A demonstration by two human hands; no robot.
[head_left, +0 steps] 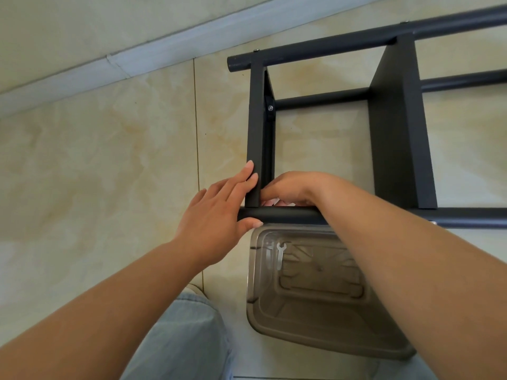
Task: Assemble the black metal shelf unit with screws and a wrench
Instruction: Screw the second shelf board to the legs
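- Black metal shelf unit [395,127]: lies on its side on the tiled floor [96,160]; two shelf panels already joined to the far tube, a bolt [270,108] seated at the rear rail.
- Left hand [216,218]: fingers straight, close together, pressed against the end panel [256,133]; thumb under the near tube [277,215].
- Right hand [288,189]: fingers curled at the panel-to-tube corner; whether they pinch a screw, I cannot tell.
- Remaining, by my judgement: near-side joints, then tightening.
- Wrench [280,255]: unused, in the clear plastic bin [315,325] just beside the near tube, under the right forearm.
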